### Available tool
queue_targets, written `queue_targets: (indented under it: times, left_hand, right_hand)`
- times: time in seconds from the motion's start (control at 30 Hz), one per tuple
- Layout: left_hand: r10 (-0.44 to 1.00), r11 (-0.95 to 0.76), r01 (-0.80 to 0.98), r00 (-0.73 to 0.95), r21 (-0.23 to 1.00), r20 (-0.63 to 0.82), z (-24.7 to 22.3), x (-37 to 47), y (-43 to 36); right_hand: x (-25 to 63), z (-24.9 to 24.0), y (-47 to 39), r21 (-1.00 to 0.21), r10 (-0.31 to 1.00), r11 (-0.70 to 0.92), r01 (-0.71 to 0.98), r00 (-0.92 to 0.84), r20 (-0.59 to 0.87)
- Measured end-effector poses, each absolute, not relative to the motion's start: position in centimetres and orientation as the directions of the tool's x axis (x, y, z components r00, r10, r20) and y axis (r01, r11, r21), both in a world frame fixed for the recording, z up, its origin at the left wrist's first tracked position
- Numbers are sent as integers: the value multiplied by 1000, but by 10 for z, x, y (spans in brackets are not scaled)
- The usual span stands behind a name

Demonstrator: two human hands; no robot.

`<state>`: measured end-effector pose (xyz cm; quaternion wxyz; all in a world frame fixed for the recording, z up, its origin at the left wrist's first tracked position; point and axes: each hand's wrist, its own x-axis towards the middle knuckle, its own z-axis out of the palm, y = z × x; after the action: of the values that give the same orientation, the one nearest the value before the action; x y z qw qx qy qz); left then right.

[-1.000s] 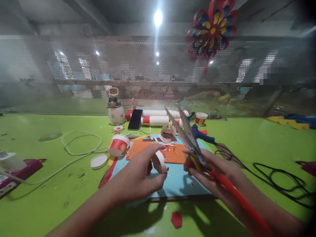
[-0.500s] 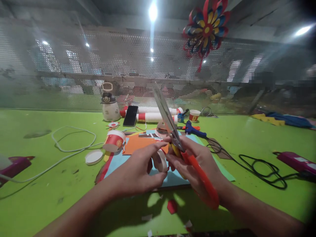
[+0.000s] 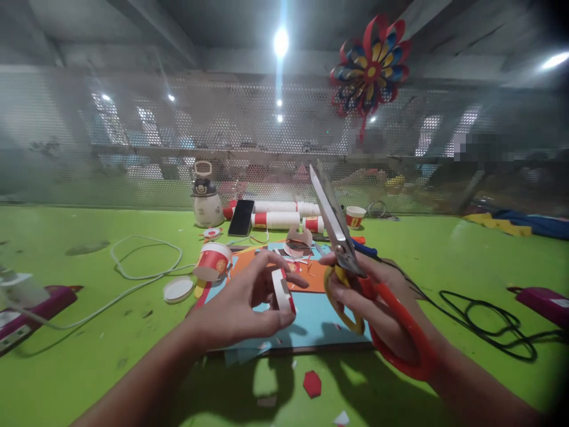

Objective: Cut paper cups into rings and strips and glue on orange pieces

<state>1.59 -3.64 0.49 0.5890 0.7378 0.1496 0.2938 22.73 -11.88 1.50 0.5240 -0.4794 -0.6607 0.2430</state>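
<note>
My left hand (image 3: pixel 235 305) pinches a small curved white piece of paper cup with a red edge (image 3: pixel 280 289) between thumb and fingers, above the blue sheet (image 3: pixel 315 323). Scissors (image 3: pixel 333 216) with red and yellow handles are gripped in my right hand (image 3: pixel 377 293), their blades pointing up and nearly closed. A gap separates the scissors from the cup piece. Behind the hands, a cut-open paper cup (image 3: pixel 297 244) rests around the orange sheet (image 3: pixel 246 261). A red paper scrap (image 3: pixel 312 384) lies on the green table in front.
A red-and-white paper cup (image 3: pixel 213 262) lies tipped at left near a white lid (image 3: pixel 178 290). Behind stand a bottle (image 3: pixel 207 204), a phone (image 3: pixel 241 217) and stacked cups (image 3: pixel 278 220). Black cable (image 3: pixel 480 314) loops at right; power strips (image 3: pixel 540 303) sit at the sides.
My hands have drawn apart. The scissors have moved right, away from the cup piece, which has turned in my left hand. The camera view has shifted slightly.
</note>
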Motion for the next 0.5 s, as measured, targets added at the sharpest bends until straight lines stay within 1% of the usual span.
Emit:
queue_targets:
  times: [0.13, 0.23, 0.3, 0.43, 0.5]
  left_hand:
    - [507, -237, -155, 822, 959, 258, 13, 9, -30]
    - [483, -252, -140, 839, 957, 250, 17, 4, -25]
    - [455, -239, -157, 854, 958, 253, 17, 2, -21]
    - [361, -195, -311, 859, 930, 363, 13, 0, -14]
    - [333, -154, -359, 859, 921, 390, 12, -2, -11]
  right_hand:
    - [235, 20, -122, -815, 892, 443, 373, -95, 442]
    - [238, 20, -123, -828, 896, 442, 346, -132, 424]
    - [240, 20, -121, -824, 899, 437, 362, -146, 413]
    - [241, 20, -120, -785, 896, 434, 442, -122, 427]
    - [241, 22, -124, -783, 896, 440, 441, -154, 417]
